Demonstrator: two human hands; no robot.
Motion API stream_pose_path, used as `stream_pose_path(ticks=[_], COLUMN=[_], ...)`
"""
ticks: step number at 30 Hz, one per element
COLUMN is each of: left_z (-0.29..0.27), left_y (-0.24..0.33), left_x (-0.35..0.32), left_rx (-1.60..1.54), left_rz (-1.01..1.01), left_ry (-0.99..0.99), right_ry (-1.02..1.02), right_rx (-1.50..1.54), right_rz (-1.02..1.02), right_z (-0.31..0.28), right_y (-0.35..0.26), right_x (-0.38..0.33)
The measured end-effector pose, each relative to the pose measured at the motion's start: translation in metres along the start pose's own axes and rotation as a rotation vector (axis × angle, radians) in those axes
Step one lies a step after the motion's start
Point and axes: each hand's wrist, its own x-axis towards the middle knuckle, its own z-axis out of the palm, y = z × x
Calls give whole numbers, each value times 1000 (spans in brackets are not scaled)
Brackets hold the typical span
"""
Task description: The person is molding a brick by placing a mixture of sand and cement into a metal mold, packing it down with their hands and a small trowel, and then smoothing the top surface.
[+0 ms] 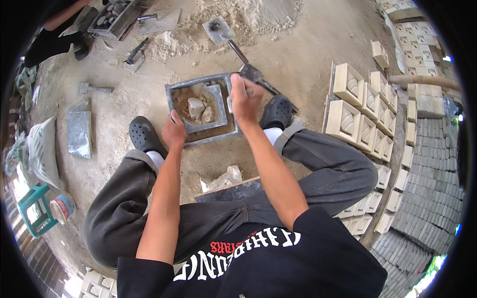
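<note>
Between my feet, on the dusty ground, lies a square grey mould frame [202, 138] with a smaller grey frame [221, 102] inside it. Loose earth and pale stones [197, 110] sit within the inner frame. My left hand [174, 131] is closed on the outer frame's left side, thumb uppermost; its fingers are partly hidden. At the right side, my right hand [245, 102] makes a fist around something with a grey rounded end. A thin metallic edge shows beside that fist, but I cannot make out the whole tool.
Beyond the right hand lie a long-handled tool [237, 51] with a square plate and a dark heavy-headed hammer [251, 73]. Pale moulded blocks [344, 121] stand in rows at right, near stacked grey tiles [422, 169]. A green stool [37, 211] and bucket [63, 207] are left. Another person's leg [54, 49] shows far left.
</note>
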Motion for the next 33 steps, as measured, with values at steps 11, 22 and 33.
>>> stream_pose_path(ticks=[11,22,33], left_z=[-9,-11,-7], left_y=[9,4,2], left_x=[1,1,-1], left_rx=[-76,-63,-68], left_rz=[-28,-34,-16], left_ry=[-30,-53,-6], right_ry=[-97,-48,-19], right_rx=[-45,52,-141], right_rz=[52,6,22], right_z=[0,29,53], right_y=[36,21,39], right_x=[11,53,63])
